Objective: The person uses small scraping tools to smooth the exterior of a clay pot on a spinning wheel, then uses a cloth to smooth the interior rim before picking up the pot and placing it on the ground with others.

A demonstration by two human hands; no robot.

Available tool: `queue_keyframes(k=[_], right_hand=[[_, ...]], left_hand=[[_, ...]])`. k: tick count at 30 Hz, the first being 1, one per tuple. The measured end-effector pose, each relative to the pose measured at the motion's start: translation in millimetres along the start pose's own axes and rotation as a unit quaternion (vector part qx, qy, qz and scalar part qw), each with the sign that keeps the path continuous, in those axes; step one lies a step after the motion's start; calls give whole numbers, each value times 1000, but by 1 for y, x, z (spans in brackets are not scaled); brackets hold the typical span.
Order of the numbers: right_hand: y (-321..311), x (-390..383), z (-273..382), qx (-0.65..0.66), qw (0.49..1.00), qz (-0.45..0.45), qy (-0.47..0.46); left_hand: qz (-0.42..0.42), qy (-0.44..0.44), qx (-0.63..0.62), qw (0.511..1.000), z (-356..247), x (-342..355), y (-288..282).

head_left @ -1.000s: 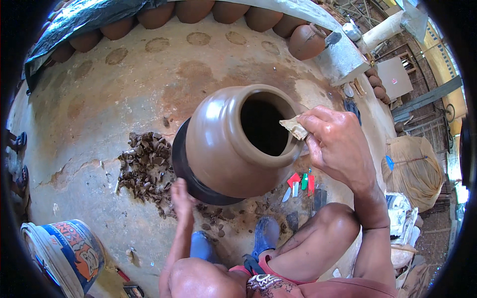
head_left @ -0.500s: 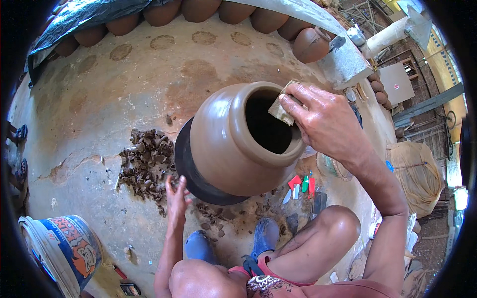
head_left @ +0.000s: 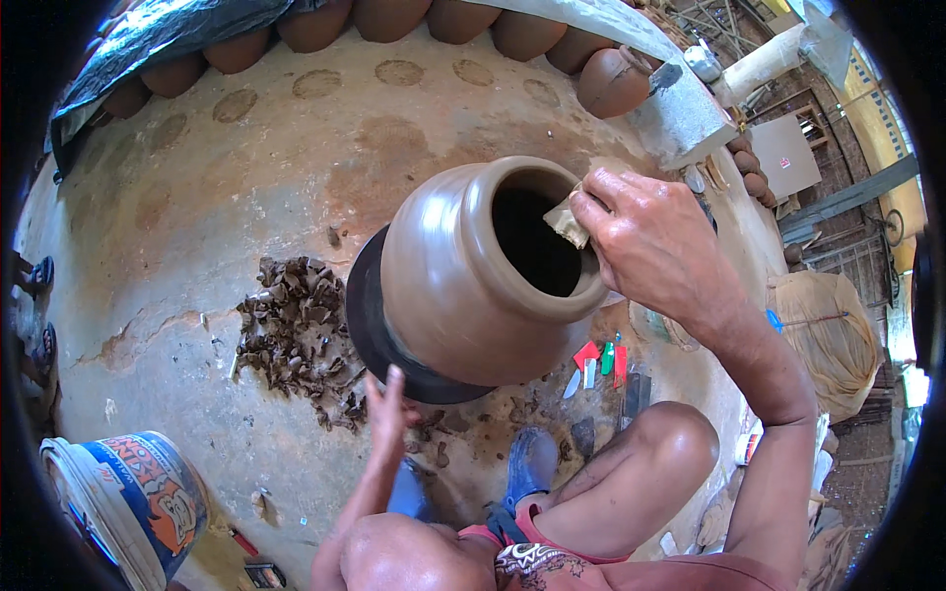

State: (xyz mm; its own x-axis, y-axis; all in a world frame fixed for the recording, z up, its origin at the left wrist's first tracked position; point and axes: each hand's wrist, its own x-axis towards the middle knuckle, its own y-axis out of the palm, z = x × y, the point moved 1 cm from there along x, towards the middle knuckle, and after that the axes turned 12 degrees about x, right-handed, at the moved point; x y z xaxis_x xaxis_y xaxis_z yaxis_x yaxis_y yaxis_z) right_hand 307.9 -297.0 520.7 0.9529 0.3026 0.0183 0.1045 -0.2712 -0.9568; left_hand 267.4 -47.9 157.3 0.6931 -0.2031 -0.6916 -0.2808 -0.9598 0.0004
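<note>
A large wet brown clay pot (head_left: 434, 286) with a wide mouth and rounded rim sits on a dark round wheel (head_left: 367, 305). My right hand (head_left: 650, 236) is closed on a damp tan cloth (head_left: 567, 223), folded over the right side of the rim, with one end hanging into the mouth. The dark inside of the pot hides its depth. By the wheel's near left edge is my left hand (head_left: 388, 412), its fingers stretched out and holding nothing. Whether its fingertips touch the wheel I cannot tell.
Clay scraps (head_left: 301, 335) lie heaped left of the wheel. A printed bucket (head_left: 128, 502) stands at lower left. Small coloured scrapers (head_left: 606, 364) lie near my right knee. Finished pots (head_left: 315, 25) line the back under sheeting, and a pale block (head_left: 685, 123) stands at far right.
My left hand has moved right, closer to the wheel's near edge. My right hand has shifted slightly along the rim with the cloth.
</note>
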Motion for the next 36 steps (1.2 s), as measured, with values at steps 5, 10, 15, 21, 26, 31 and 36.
queue_keyframes(k=[5,10,15,21,26,31,36], right_hand=[[-4,1,4,10,1000,19,15],[-4,-10,2,31,999,22,24],[-17,-12,-5,85,993,55,62],[-1,-7,-31,153,982,-108,13],[16,-12,-28,140,986,-94,7],[15,-7,-21,131,988,-75,7],[4,-7,-14,137,989,-41,45]], left_hand=[[-146,49,136,979,17,49,3],[376,-166,56,910,60,-52,45],[5,12,-9,1000,-6,1,-4],[40,57,-25,997,6,3,-3],[267,-101,49,957,37,-34,11],[27,2,-41,999,-24,35,-34],[-144,62,24,987,14,26,14]])
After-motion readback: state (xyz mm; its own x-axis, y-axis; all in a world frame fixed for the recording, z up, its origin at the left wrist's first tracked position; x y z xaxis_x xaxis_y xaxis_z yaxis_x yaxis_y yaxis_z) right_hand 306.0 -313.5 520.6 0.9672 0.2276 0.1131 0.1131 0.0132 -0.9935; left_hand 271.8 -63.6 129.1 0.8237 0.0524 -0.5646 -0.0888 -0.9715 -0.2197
